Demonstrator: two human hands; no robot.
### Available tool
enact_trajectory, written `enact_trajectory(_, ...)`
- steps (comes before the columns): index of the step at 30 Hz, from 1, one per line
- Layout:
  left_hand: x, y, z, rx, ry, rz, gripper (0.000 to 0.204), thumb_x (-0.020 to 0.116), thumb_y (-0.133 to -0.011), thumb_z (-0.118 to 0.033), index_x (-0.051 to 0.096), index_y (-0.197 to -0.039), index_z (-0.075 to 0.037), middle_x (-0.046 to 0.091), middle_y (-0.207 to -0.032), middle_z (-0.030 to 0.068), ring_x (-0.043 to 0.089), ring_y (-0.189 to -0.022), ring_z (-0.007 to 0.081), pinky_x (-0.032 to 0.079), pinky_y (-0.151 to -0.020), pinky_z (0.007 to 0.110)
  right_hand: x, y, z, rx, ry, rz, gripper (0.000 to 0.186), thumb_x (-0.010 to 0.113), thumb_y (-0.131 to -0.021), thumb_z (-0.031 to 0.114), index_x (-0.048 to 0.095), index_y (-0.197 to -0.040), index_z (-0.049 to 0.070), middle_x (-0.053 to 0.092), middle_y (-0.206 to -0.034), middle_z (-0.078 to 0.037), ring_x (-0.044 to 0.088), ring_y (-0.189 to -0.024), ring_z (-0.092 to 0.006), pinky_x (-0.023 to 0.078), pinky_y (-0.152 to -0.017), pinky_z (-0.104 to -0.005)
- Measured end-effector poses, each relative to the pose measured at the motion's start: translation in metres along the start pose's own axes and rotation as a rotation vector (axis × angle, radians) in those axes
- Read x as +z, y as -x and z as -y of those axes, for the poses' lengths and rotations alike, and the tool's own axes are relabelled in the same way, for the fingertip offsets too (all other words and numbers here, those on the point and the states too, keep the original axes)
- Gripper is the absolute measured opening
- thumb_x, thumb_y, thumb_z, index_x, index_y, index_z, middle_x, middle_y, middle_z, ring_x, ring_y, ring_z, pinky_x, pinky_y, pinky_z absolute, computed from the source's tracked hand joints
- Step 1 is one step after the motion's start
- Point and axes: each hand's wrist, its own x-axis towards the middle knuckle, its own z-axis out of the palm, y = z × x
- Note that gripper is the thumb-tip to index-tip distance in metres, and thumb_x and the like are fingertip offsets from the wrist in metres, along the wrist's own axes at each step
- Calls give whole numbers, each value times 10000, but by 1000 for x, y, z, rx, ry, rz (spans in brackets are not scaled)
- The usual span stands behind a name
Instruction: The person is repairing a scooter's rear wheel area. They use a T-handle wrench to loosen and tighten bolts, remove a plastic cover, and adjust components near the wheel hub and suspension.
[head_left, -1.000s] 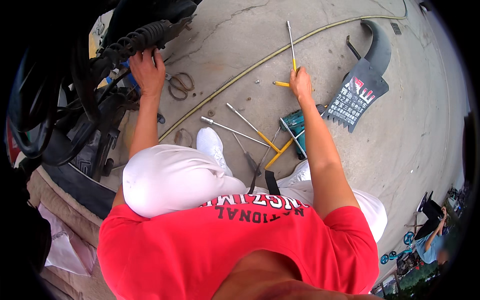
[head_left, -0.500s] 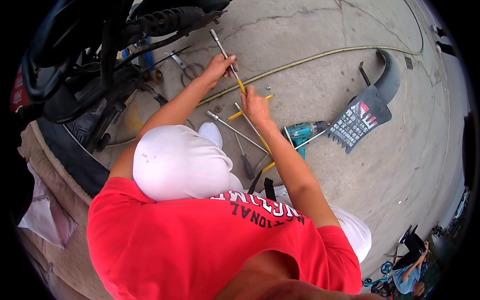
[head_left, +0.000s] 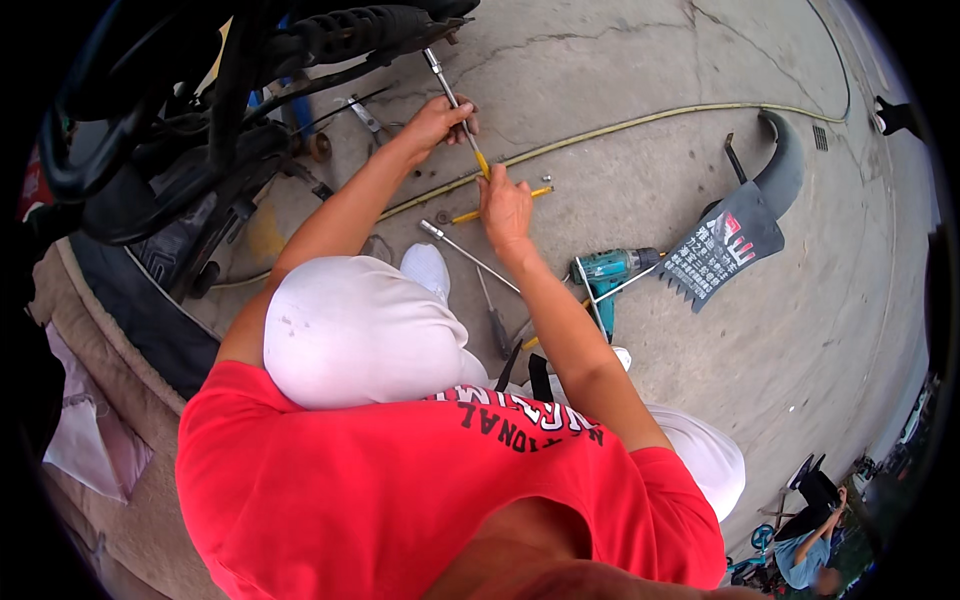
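A long socket wrench (head_left: 462,122) with a silver shaft and a yellow lower part lies between my hands. My left hand (head_left: 440,125) is closed around the shaft. My right hand (head_left: 507,208) grips the yellow end; a yellow bar (head_left: 541,191) shows on both sides of this hand and seems to be the wrench's crossbar. The socket end points up at the lower end of a black coil-spring shock absorber (head_left: 345,35). Whether the socket touches a bolt there I cannot tell.
Near my shoe (head_left: 427,268) lie another socket wrench (head_left: 470,257) and a screwdriver (head_left: 497,325). A teal cordless drill (head_left: 610,268) and a dark mudguard (head_left: 735,235) lie to the right. A yellowish hose (head_left: 620,122) crosses the concrete. Pliers (head_left: 366,117) lie under the vehicle frame (head_left: 225,110).
Both hands have shifted slightly with the wrench, bringing its socket end up near the shock absorber's lower end. My right forearm now covers a tool that showed beside it earlier.
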Motion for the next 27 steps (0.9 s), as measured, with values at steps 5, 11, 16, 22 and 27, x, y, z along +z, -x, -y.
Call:
enact_trajectory(5, -3, 4, -3, -48, 31, 40, 185, 474, -917, -257, 516, -941, -78, 595, -738, 14, 511, -581, 73, 372, -485, 191, -7, 5, 8, 111, -155, 25, 176, 557, -833, 192, 456, -792, 53, 584, -695, -151, 524, -621, -350, 366, -609, -400)
enact_trajectory(11, -2, -2, 0, -16, 141, 85, 167, 472, -920, -250, 511, -925, -88, 585, -757, 15, 504, -600, 76, 375, -503, 193, -9, 1, 1, 94, -131, -91, 157, 567, -836, 202, 517, -876, 59, 583, -718, -172, 484, -625, -363, 380, -636, -424)
enact_trajectory(16, -5, -3, 2, -43, 153, 103, 162, 470, -922, -240, 506, -936, -83, 575, -752, 16, 506, -601, 88, 380, -511, 200, -4, 1, 4, 85, -86, -124, 152, 575, -822, 183, 496, -821, 53, 585, -718, -152, 508, -641, -352, 357, -646, -396)
enact_trajectory(22, -8, -2, -1, -61, 123, 107, 170, 473, -922, -245, 503, -950, -81, 570, -750, 14, 503, -602, 85, 383, -512, 200, 2, 2, 5, 115, -84, -90, 167, 579, -816, 186, 486, -797, 49, 587, -712, -151, 529, -646, -349, 350, -647, -386)
enact_trajectory(27, -9, -4, 1, -60, 120, 120, 175, 482, -918, -251, 504, -953, -80, 575, -754, 14, 512, -610, 83, 387, -513, 196, 0, 2, 7, 127, -83, -78, 169, 582, -816, 185, 485, -788, 49, 586, -708, -151, 534, -648, -344, 351, -648, -386)
